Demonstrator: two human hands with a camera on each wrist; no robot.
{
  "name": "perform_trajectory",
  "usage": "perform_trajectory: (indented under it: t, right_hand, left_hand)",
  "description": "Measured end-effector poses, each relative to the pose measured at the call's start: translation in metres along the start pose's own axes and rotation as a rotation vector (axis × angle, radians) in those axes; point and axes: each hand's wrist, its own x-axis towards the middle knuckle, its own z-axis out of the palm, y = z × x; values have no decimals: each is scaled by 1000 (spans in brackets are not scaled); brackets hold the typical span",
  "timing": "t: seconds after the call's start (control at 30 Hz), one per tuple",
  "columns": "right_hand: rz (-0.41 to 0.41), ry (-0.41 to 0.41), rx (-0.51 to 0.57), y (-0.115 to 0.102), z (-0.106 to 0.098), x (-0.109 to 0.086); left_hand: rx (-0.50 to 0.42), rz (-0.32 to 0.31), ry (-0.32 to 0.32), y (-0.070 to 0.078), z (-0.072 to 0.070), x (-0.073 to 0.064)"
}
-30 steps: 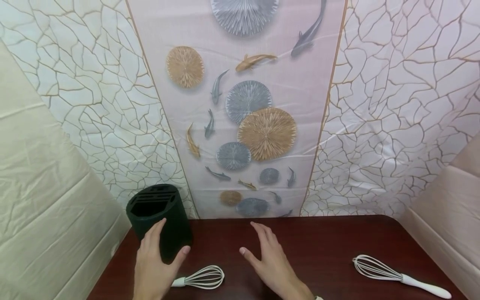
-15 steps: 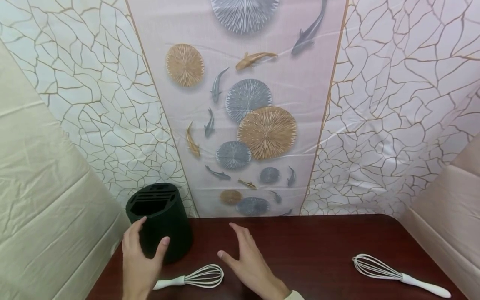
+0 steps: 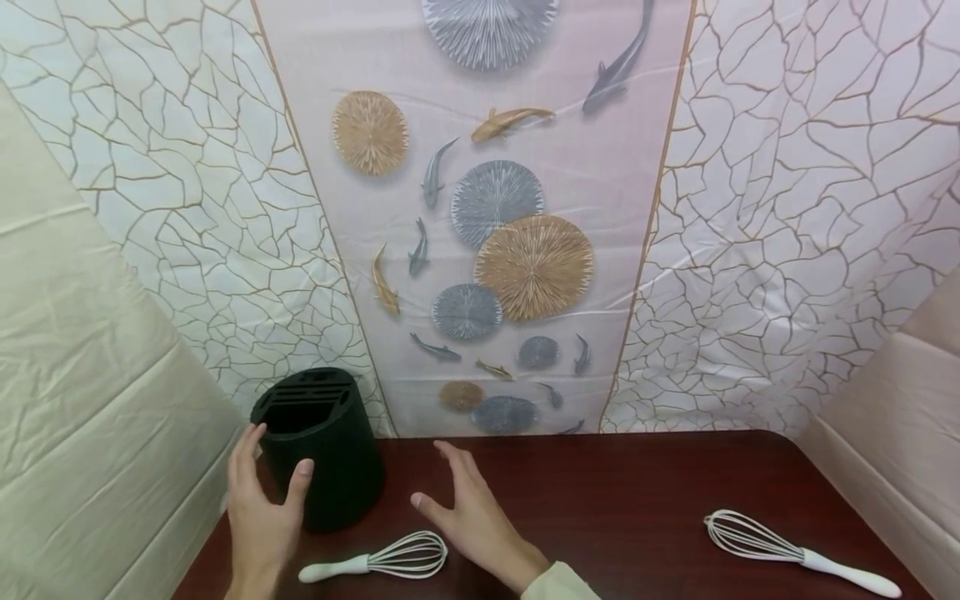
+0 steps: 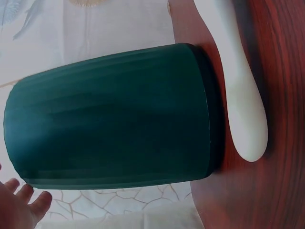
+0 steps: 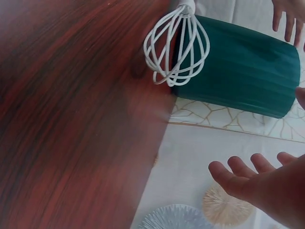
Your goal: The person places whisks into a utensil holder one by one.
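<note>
Holder (image 3: 341,479) in dark green stands upright at the back left of the bench (image 3: 622,492), near the patterned cloth (image 3: 750,250). Its top has one large opening (image 3: 296,417) toward the front, narrow parallel slots (image 3: 307,389) behind that, and a small hole (image 3: 345,398) at the right edge; the inside is too dark to tell what it contains.

The left hand (image 3: 262,517) is at the holder's front left side, fingers spread and thumb held well away from them; whether a fingertip touches the wall I cannot tell. The right hand (image 3: 476,517) is spread too, thumb apart, above the bench to the right of the holder, a pale sleeve (image 3: 558,583) at its wrist.

Between the hands a white nearer whisk (image 3: 363,563) lies on the bench in front of the holder, handle to the left, wire loops to the right. The other whisk (image 3: 806,556) lies well apart at the right, handle toward the front corner.
</note>
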Motion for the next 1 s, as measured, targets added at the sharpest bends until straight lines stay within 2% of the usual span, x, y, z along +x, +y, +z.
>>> perform_trajectory:
  t: [0.13, 0.43, 0.73, 0.87, 1.0]
  right_hand:
    - [0, -29, 14, 2, 4, 7]
    - [33, -61, 67, 3, 17, 26]
    - [23, -155, 156, -5, 29, 37]
    - [20, -163, 169, -10, 34, 39]
    - [27, -174, 179, -16, 38, 45]
  left_hand:
    - [5, -30, -7, -6, -2, 5]
    - [10, -46, -60, -18, -2, 26]
    - [-144, -112, -90, -26, -5, 44]
    - [-158, -125, -108, -27, -5, 53]
    - [-123, -140, -138, -33, -5, 63]
